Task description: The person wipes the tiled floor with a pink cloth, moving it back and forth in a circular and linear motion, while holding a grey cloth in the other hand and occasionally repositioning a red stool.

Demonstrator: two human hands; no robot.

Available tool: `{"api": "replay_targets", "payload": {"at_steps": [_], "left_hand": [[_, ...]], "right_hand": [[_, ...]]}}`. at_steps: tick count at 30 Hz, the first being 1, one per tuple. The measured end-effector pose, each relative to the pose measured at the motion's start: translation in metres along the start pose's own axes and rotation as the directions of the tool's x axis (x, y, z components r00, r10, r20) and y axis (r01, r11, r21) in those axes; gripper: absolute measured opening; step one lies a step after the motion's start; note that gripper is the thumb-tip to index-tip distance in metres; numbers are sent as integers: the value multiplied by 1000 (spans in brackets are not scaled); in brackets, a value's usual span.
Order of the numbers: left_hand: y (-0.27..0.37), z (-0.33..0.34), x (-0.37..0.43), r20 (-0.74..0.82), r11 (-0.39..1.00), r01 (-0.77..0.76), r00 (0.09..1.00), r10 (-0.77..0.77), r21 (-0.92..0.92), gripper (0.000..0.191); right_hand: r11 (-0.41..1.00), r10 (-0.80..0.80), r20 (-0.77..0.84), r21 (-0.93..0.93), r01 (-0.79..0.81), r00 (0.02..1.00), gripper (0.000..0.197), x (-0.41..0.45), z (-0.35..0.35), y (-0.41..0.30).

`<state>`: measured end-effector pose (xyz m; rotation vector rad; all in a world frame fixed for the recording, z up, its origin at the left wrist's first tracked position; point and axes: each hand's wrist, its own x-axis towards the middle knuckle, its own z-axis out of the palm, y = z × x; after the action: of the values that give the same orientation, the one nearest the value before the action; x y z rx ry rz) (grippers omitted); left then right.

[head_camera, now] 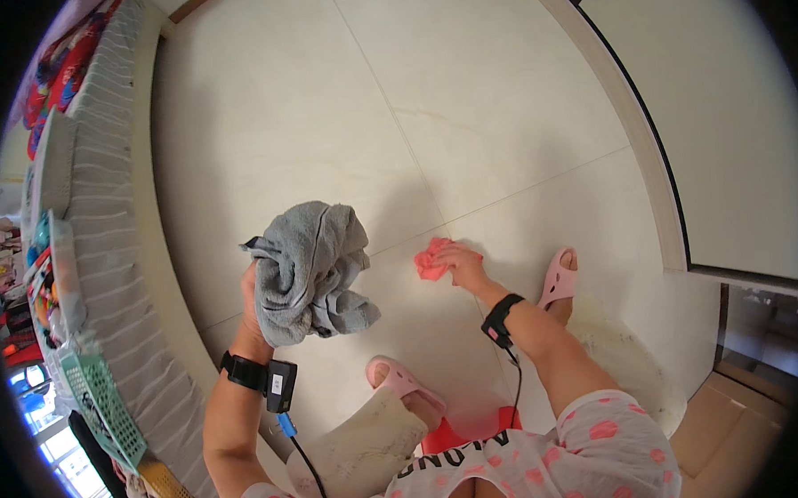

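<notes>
My left hand (249, 299) holds up a bunched grey towel (310, 273); the cloth hides most of the fingers. To its right, my right hand (463, 263) is shut on a crumpled pink cloth (433, 257), low over or on the pale tiled floor (313, 126). Whether the pink cloth touches the tiles I cannot tell. Both wrists wear black straps with cables.
At the left runs a ledge with a striped grey cover (103, 195), bearing a green plastic basket (102, 402) and a clear bin (66, 277). My feet in pink clogs (405, 382) are below. A white cabinet panel (714, 115) is at the right, above a cardboard box (727, 421).
</notes>
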<state>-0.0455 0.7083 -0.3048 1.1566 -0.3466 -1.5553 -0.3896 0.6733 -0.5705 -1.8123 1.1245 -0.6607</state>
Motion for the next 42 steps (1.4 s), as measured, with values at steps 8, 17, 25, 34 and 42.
{"api": "replay_targets", "payload": {"at_steps": [8, 17, 25, 34, 42], "left_hand": [[18, 26, -44, 53, 972, -235, 971, 235, 13, 41], [7, 1, -84, 167, 965, -171, 964, 205, -199, 46], [-20, -3, -117, 46, 874, -338, 925, 376, -350, 33], [-34, -6, -117, 16, 881, -307, 942, 335, -360, 26], [-51, -69, -101, -140, 863, -287, 958, 251, -415, 27]], "right_hand": [[123, 370, 178, 964, -238, 912, 39, 36, -68, -24], [66, 189, 159, 983, -174, 969, 40, 49, -107, -120], [232, 86, 139, 960, -155, 987, 35, 36, -128, -197], [288, 95, 40, 955, -66, 995, 33, 19, -125, -226], [337, 128, -8, 941, -36, 992, 33, 28, -143, -204]]}}
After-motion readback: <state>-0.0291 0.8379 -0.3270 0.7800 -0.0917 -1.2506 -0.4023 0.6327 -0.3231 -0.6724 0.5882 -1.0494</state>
